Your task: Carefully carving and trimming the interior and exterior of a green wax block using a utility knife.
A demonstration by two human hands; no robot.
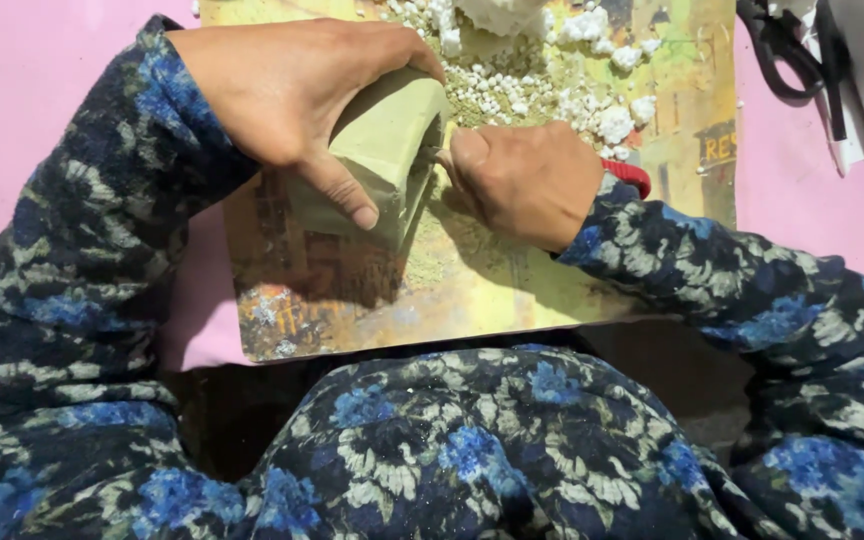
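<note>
Nearest the camera: lap in dark blue floral cloth [472, 450], filling the bottom edge.

Left hand [287, 100], grip clenched over the top of a green foam block [387, 150], thumb down its near face. Block stands tilted on a painted board [472, 285], toward the board's upper left.

Right hand [527, 180], just right of the block, grip clenched on a red-handled tool [627, 175]; its tip meets the block's right face. Blade hidden by fingers.

Board's near edge overhangs the lap. Open board below and right of the hands.

Behind the hands: white foam crumbs [592, 95] and green dust, close to the right wrist.

Far right: pink desk [802, 210]; black scissors [787, 50] at the top edge, well apart.
</note>
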